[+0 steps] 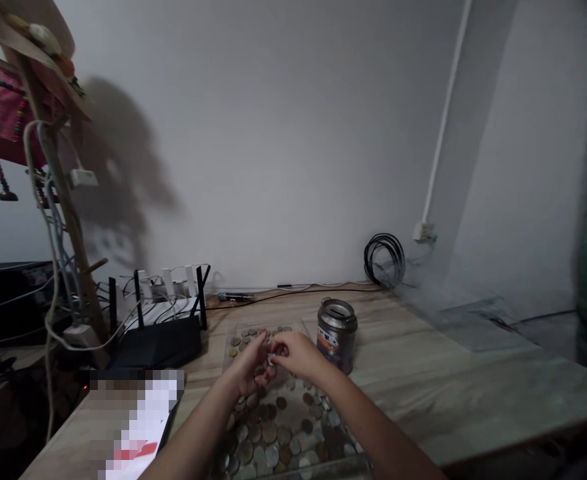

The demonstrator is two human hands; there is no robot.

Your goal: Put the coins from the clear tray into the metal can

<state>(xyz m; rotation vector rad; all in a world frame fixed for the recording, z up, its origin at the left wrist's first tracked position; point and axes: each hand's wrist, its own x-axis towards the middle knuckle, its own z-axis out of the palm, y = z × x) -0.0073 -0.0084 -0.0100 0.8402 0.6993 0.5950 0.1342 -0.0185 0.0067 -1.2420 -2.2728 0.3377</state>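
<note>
Running along the bottom of the view, the near rim of a clear tray lies between the two forearms. Loose coins cover much of its floor, densest at the near end, with another group along the far edge. To the left, a pixelated pale item with a dark edge lies on the worktop, near the left forearm.

Both hands are raised over the tray's middle, close together. The right hand pinches a small silvery coin between its fingertips. The left hand is half curled just beside it, palm turned inward; whether its fingers grip anything cannot be told.

A metal tin stands upright just right of the tray, partly behind the right wrist. Right of the tin, bare wood grain extends to the worktop's front edge, giving the right arm side room. On the left, room is narrower: a black router with raised antennas sits beyond the pale item.

Farther back, a dark pen-like object lies near the wall, and a coiled black cable stands against it.
</note>
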